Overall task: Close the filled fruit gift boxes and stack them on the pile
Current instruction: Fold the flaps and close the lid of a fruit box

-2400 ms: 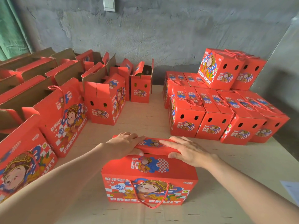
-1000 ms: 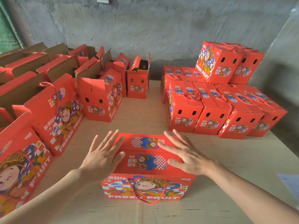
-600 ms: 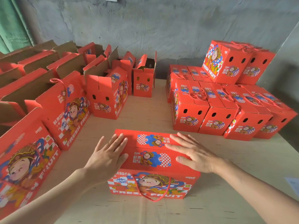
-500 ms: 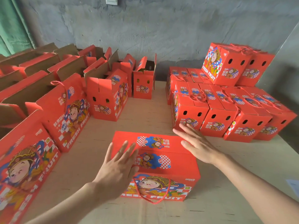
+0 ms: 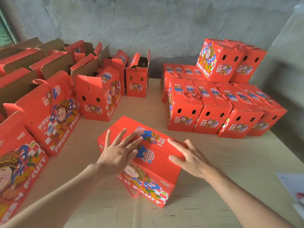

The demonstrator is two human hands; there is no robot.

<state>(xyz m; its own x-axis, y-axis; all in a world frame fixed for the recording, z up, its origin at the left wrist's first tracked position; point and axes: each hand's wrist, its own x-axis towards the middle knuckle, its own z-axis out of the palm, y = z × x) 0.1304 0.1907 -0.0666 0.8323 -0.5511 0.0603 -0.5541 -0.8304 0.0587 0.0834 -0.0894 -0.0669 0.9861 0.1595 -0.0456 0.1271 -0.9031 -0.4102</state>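
Closed box (image 5: 161,167): sits askew on the table (image 5: 222,163), nearest the person and well apart from the pile (image 5: 212,112).

Risks, in my judgement:
- The rope handle (image 5: 138,189) hangs loose down the near face. It could snag or be trapped underneath when the box is lifted.
- Whether the lid flaps are locked cannot be told. They may spring open once the pressure comes off.
- Neither hand is under or around the box. A lift from this hold would slip, and a filled box may tip.
- The pile's upper boxes (image 5: 220,63) stand at its far side. A box set down crooked there could slide off or push its neighbours.
- The open boxes (image 5: 98,96) to the left are close. A wide swing could knock their raised flaps.

Hands:
- Left hand (image 5: 118,153): open, with the fingers spread flat on the left part of the lid.
- Right hand (image 5: 189,156): open, with straight fingers resting on the right end and the thumb at the near edge. It grips nothing.
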